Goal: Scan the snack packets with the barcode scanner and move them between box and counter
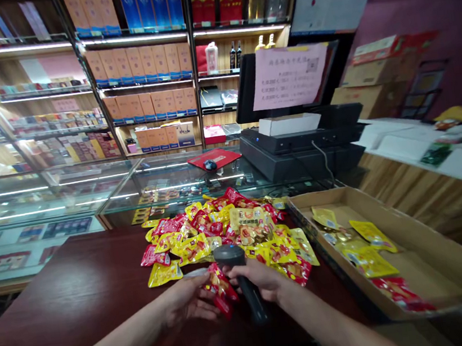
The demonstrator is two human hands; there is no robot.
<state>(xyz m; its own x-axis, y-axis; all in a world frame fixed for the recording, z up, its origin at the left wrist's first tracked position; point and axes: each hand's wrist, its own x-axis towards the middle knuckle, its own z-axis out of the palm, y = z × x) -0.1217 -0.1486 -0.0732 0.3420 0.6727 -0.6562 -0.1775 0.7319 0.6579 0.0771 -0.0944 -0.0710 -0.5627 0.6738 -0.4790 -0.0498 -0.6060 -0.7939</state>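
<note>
Left hand [186, 301] pinching a red snack packet [221, 289], right hand [259, 280] wrapped around a black handheld barcode scanner [237, 268] just above it, a heap of snack packets [221, 231] lying just far of both hands on a dark wooden counter [58, 286], an open cardboard box [437, 248] sitting to the right.

Lit wooden shelves [132, 38] behind glass display counter [45, 183]; pink wall [441, 26] at right.

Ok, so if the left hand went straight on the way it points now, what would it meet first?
The red snack packet just beyond the left hand, which seems to touch it, though depth is unclear. Past that lies the barcode scanner in the right hand.
</note>
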